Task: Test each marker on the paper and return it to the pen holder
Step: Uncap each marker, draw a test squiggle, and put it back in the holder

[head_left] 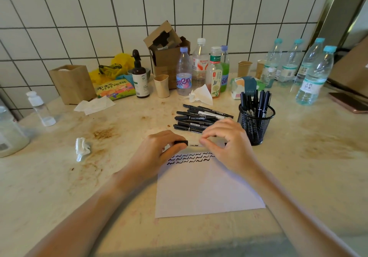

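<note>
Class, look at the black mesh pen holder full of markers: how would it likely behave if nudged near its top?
The pen holder probably tips fairly easily: the markers stand tall above its rim. Its wire mesh suggests it is light, so it may slide on the smooth counter.

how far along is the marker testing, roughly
Partway. Done: squiggle rows on the paper and several markers in the pen holder. In hand: the left hand and right hand grip one marker. Left: the marker pile on the counter.
</note>
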